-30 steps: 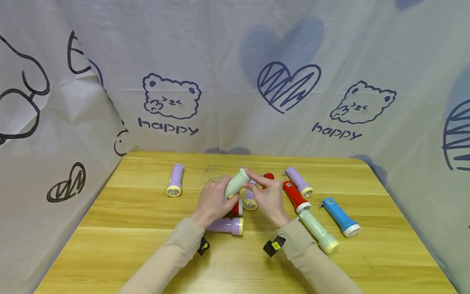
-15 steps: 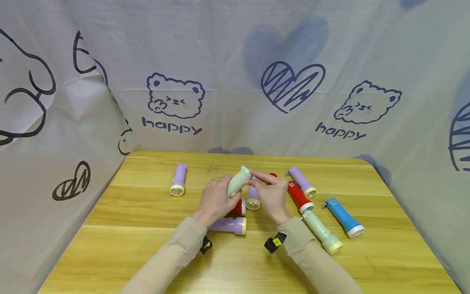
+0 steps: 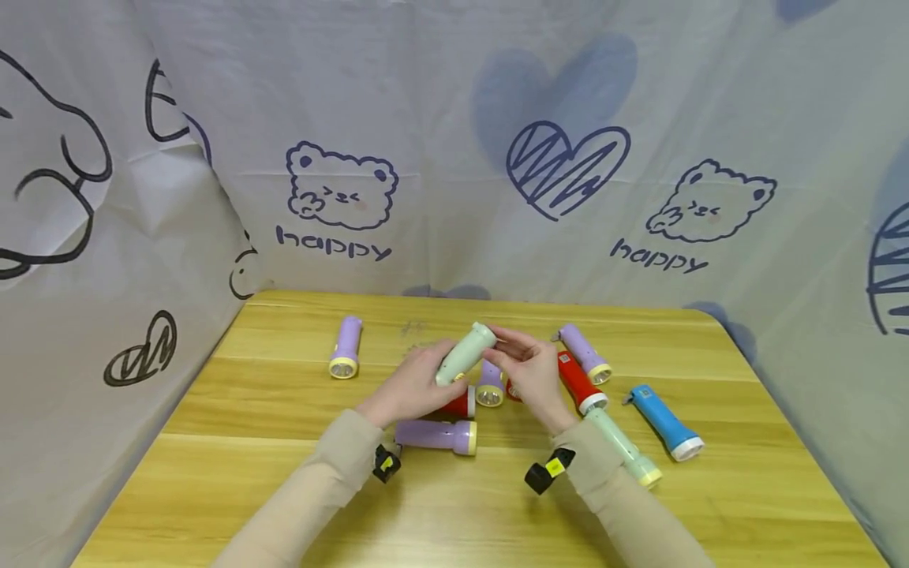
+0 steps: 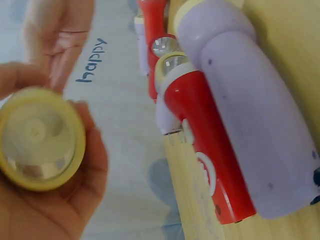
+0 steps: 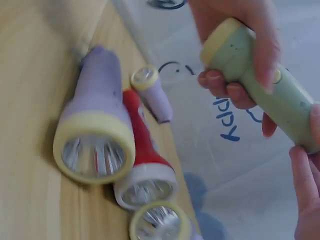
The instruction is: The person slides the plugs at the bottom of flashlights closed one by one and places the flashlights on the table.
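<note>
A light green flashlight (image 3: 465, 355) is held above the table, tilted with its tail end up and to the right. My left hand (image 3: 412, 386) grips it near the head; in the left wrist view its yellow-rimmed lens (image 4: 37, 140) faces the camera. At the tail, my right hand (image 3: 533, 375) pinches the end between thumb and fingers, as the right wrist view also shows. Beneath the hands lie a purple flashlight (image 3: 433, 436), a partly hidden red flashlight (image 4: 200, 145) and another purple one (image 3: 490, 385).
More flashlights lie on the wooden table (image 3: 284, 505): a purple one (image 3: 346, 347) at the left, and at the right a red one (image 3: 578, 379), a purple one (image 3: 584, 353), a blue one (image 3: 663, 422) and a green one (image 3: 625, 448) partly behind the right sleeve. A printed cloth (image 3: 454, 158) hangs behind.
The green flashlight's tail has swung to the right and its tilt has changed. My left hand has turned with it, and the right hand's fingers have shifted around the tail end.
</note>
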Tool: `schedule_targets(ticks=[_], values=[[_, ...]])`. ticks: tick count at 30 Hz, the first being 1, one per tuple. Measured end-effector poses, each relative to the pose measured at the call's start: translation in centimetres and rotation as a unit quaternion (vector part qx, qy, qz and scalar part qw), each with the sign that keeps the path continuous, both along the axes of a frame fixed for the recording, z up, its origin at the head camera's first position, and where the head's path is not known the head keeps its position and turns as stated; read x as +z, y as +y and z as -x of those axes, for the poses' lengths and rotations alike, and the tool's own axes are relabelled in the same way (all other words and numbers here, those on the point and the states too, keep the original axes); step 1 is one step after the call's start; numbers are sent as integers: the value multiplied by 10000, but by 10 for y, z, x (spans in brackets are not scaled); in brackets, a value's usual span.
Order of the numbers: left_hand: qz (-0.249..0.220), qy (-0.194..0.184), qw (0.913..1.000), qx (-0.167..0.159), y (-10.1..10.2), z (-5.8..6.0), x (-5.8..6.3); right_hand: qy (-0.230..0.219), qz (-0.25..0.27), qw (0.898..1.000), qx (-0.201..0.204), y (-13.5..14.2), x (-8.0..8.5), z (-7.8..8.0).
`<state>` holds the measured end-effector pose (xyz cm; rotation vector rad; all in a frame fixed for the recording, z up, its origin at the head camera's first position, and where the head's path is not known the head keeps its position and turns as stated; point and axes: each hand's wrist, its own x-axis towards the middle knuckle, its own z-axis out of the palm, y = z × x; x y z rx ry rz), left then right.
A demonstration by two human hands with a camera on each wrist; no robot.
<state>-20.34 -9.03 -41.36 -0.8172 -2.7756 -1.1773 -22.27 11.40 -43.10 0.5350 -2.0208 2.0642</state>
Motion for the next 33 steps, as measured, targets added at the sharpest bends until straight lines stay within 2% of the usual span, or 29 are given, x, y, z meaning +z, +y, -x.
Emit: schedule_targets(ticks=[5, 9, 14, 21, 24, 29, 33], values=[[35, -443, 9981, -423, -8, -3, 9, -979, 327, 9946, 137, -2, -1, 2], [-157, -880, 9944, -568, -6, -4, 10, -1463, 629, 9869, 267, -3, -2, 1], [-401, -1100, 9921, -457, -2, -5, 9, -1603, 1196, 9792, 351, -9, 0, -1], [-325, -843, 9954, -325, -4, -7, 5, -1467, 1404, 9792, 41, -18, 2, -5], [-293, -976, 9938, -433, -7, -6, 7, -1533, 1350, 9789, -9, -19, 2, -3], [-67, -1441, 9866, -758, -21, -5, 12, -1818, 1061, 9776, 28, -16, -1, 1], [153, -1486, 9842, -953, -29, -3, 15, -2045, 952, 9741, 126, -12, -1, 5]])
